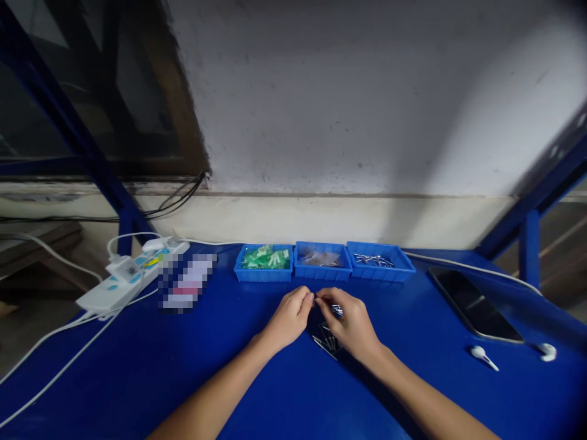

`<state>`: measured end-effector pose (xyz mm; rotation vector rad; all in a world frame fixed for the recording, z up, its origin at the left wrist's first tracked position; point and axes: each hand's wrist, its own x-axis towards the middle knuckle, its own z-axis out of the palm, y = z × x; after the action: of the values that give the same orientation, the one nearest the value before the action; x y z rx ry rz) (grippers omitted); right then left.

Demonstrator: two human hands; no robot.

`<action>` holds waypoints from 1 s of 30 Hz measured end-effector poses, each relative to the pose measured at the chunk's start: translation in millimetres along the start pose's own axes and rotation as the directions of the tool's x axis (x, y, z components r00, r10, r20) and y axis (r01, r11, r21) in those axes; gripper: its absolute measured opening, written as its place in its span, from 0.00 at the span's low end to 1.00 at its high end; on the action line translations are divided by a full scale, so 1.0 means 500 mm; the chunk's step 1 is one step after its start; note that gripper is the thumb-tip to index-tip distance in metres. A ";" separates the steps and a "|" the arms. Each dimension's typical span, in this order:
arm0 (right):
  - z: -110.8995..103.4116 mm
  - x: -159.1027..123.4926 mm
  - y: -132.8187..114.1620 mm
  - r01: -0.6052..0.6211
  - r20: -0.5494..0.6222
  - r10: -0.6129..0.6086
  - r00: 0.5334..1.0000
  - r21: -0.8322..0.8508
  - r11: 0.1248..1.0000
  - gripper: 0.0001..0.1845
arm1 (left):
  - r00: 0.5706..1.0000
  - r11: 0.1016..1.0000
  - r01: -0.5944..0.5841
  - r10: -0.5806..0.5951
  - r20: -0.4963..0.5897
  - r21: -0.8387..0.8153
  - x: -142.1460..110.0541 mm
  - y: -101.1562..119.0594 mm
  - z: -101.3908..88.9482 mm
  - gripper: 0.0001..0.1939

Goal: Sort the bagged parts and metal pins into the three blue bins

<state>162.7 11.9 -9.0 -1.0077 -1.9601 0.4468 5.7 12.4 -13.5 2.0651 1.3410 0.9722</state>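
Note:
My left hand (291, 315) is closed, its thumb and forefinger pinched together at the middle of the blue table. Fingertip to fingertip with it, my right hand (346, 321) is also in a pinch. Whatever lies between the fingertips is too small to make out. Shiny thin metal pieces (337, 310) show by the curled fingers of my right hand; I cannot tell whether it holds them. Below that hand, several slim metal pins (324, 347) lie loose on the table, partly hidden by it.
Three blue bins stand in a row behind my hands: one with green-and-white packets (266, 258), one with clear plastic pieces (321, 256), one with metal pins (373, 261). A power strip (123, 284) with cables lies left; a phone (474, 304) and earbuds (481, 355) right.

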 end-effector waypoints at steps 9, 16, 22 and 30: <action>-0.019 0.012 0.020 0.014 0.063 -0.009 0.998 -0.081 0.997 0.08 | 0.999 0.987 0.012 -0.017 -0.031 -0.161 0.001 -0.004 -0.006 0.11; -0.022 0.014 0.011 -0.009 0.037 0.012 0.999 -0.080 0.997 0.10 | 0.988 0.992 -0.062 0.045 -0.148 -0.107 -0.002 0.014 -0.014 0.11; -0.061 0.027 -0.003 0.243 0.090 -0.225 0.970 -0.344 0.907 0.09 | 0.993 0.995 -0.042 0.032 -0.109 -0.093 -0.004 0.019 -0.018 0.17; -0.167 0.085 0.121 -0.144 -0.379 -0.126 0.917 -0.609 0.780 0.15 | 0.986 0.949 -0.162 0.149 0.069 0.269 0.014 0.020 0.006 0.11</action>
<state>247.7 76.8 22.7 -1.3915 -1.7363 -0.4396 15.3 14.6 -6.1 2.4173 1.3683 0.8319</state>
